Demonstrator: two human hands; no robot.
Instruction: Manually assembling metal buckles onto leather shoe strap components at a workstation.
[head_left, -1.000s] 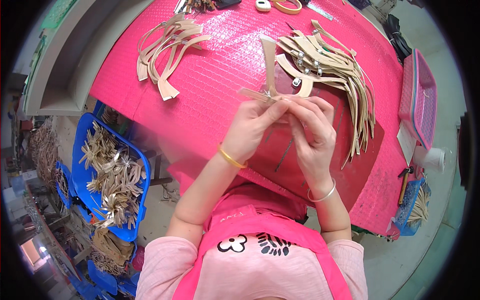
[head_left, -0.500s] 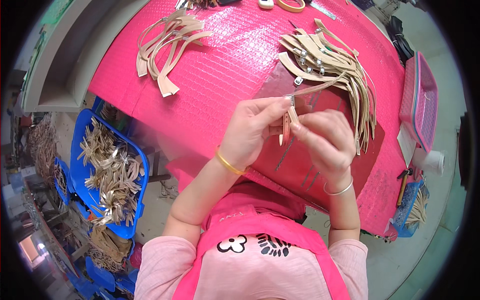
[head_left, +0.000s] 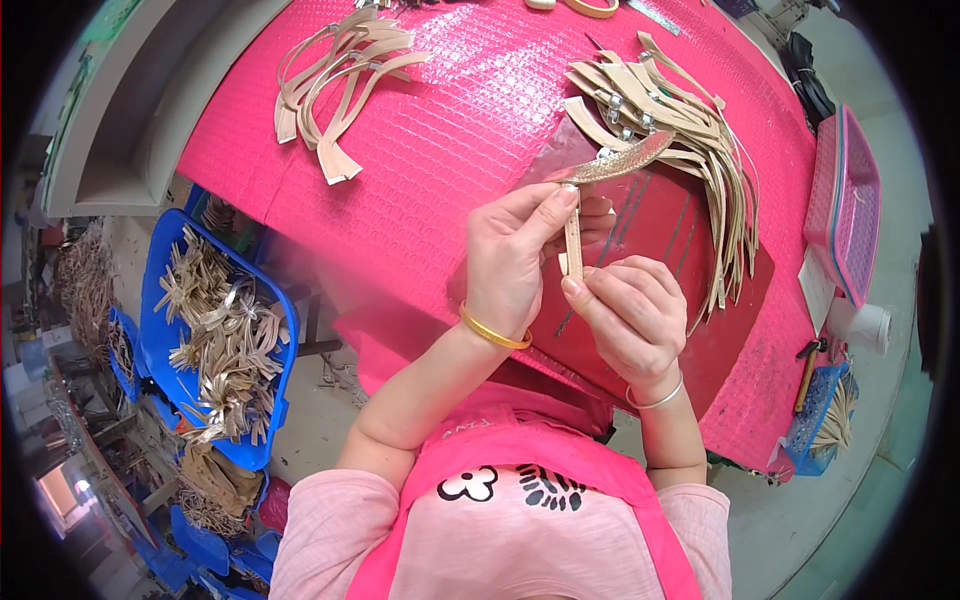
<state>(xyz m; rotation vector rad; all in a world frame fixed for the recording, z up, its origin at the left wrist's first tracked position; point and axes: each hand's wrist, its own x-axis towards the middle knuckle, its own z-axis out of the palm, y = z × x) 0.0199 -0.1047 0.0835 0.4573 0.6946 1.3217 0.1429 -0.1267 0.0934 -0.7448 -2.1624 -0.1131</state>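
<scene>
In front of me a narrow beige strap with a shiny gold face is held over a dark red mat. My left hand pinches it near its middle between thumb and fingers, hiding part of it. Lower down, the fingertips of my right hand close on the strap's hanging end. The upper end curves away to the right, toward a pile of beige straps with silver buckles. A smaller bunch of beige straps lies at the far left of the pink table cover.
A blue basket full of straps stands at the left, below a grey shelf unit. Along the right are a pink basket, a white roll, a hammer and a small blue basket. A tape ring lies at the back.
The strap's gold-faced end now shows above my left hand, arching right. My right hand has moved left and down along the strap's lower part.
</scene>
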